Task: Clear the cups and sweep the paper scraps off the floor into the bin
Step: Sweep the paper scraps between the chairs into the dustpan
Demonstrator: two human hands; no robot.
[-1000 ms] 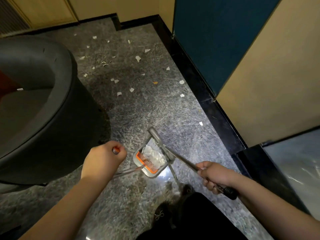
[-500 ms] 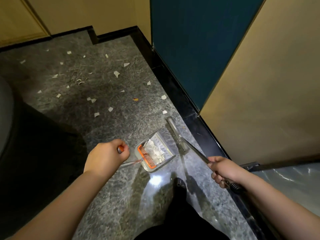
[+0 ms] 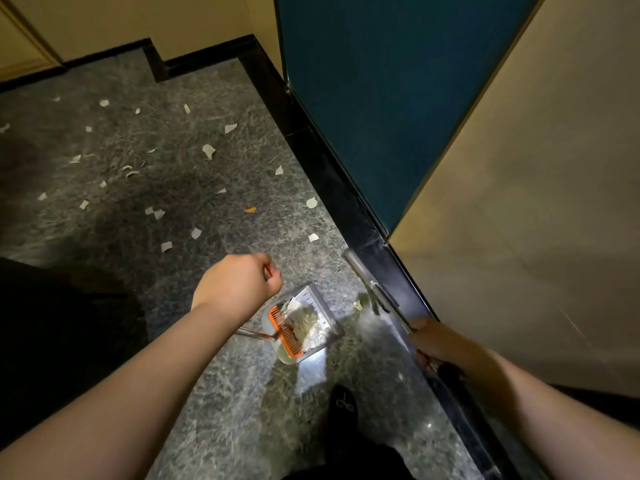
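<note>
We see the broom point(image 3: 375, 296) only as a motion-blurred streak, its bristles unreadable. Our right hand point(image 3: 438, 344) is smeared too, fingers indistinct. Our left hand point(image 3: 239, 280) covers the dustpan's handle top point(image 3: 268, 271). Our shoe point(image 3: 343, 403) sits in shadow.

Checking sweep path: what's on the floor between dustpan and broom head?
Head view: one crumpled paper scrap between the grey, orange-combed dustpan and the grey broom head; otherwise bare floor.

Two bare forearms, sleeveless as far as the view reaches, end in the left hand point(image 3: 239, 282) and right hand point(image 3: 438, 342), with no rings, watch or bracelets showing. Below the hands, dark black clothing point(image 3: 349, 455) and a black shoe point(image 3: 343, 400) bearing a small pale looped mark.
</note>
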